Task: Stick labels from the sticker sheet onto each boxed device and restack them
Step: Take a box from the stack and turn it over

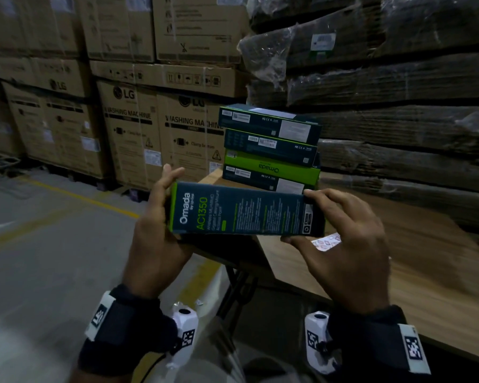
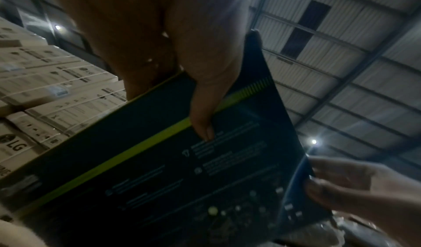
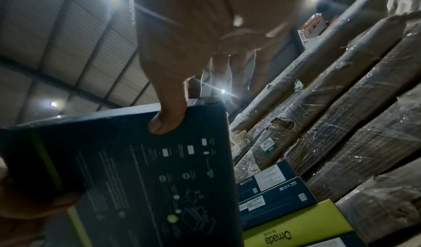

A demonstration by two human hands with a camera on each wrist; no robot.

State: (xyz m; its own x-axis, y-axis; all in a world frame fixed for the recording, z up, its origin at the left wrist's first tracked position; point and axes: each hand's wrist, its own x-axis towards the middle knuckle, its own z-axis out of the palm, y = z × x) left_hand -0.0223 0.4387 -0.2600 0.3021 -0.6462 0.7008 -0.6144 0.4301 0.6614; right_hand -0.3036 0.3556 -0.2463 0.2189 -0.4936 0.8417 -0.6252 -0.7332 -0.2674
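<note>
I hold a dark blue and green Omada AC1350 box (image 1: 244,210) in the air above the table's near corner, its long printed side facing me. My left hand (image 1: 161,217) grips its left end, thumb under the box (image 2: 173,178). My right hand (image 1: 340,230) grips the right end, thumb on the underside (image 3: 141,169). Behind it, a stack of several matching boxes (image 1: 270,147) stands on the wooden table (image 1: 329,261). The sticker sheet (image 1: 327,241) lies on the table, partly hidden by my right hand.
Large LG washing machine cartons (image 1: 133,128) stand on pallets at the left and back. Plastic-wrapped flat cardboard bundles (image 1: 393,78) rise right behind the table. A concrete floor with yellow lines (image 1: 78,200) lies to the left.
</note>
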